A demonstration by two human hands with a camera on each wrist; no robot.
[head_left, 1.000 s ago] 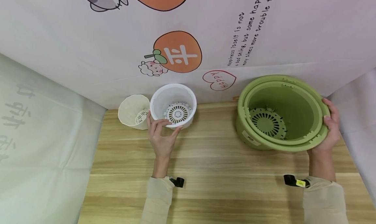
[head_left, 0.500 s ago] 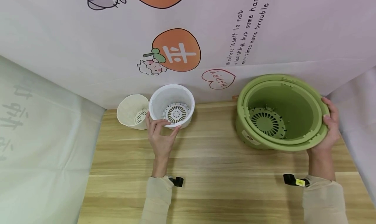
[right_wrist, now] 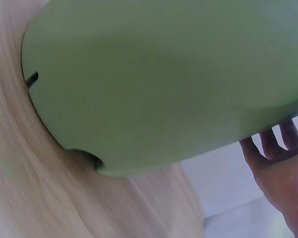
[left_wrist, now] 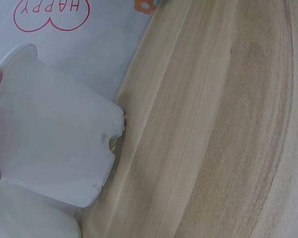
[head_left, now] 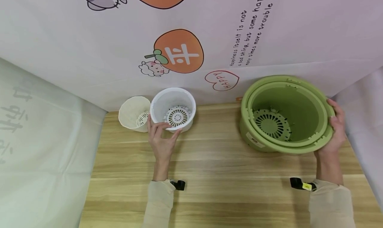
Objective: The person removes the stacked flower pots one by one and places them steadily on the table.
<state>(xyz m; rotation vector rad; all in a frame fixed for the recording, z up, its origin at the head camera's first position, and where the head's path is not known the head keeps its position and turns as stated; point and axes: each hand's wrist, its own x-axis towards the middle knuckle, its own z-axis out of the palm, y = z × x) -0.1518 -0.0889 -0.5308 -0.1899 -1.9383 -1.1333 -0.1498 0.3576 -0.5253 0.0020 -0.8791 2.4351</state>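
Note:
My left hand [head_left: 161,143] pinches the front rim of a white plastic flower pot [head_left: 157,103], fingers over the edge and thumb outside. The slotted base inside that pot faces up; the left wrist view shows its smooth outer wall [left_wrist: 54,129] and a notched foot. Immediately to its left stands a cream pot [head_left: 130,113] with a scalloped rim and a holed bottom. On the right, my right hand [head_left: 336,131] grips the rim of a large green flower pot [head_left: 246,135], with another green pot [head_left: 299,111] nested inside it. In the right wrist view the green wall [right_wrist: 154,89] fills most of the picture.
The pots stand on a wood-grain table [head_left: 218,174] along its back edge. Behind them hangs a white cloth [head_left: 104,48] with printed oranges and lettering. More pale cloth [head_left: 39,148] closes the left side, and another sheet [head_left: 363,121] the right.
The white pot has slid slightly left, close up to the cream pot, with my left hand moving along on its rim. The green pots and my right hand have hardly moved.

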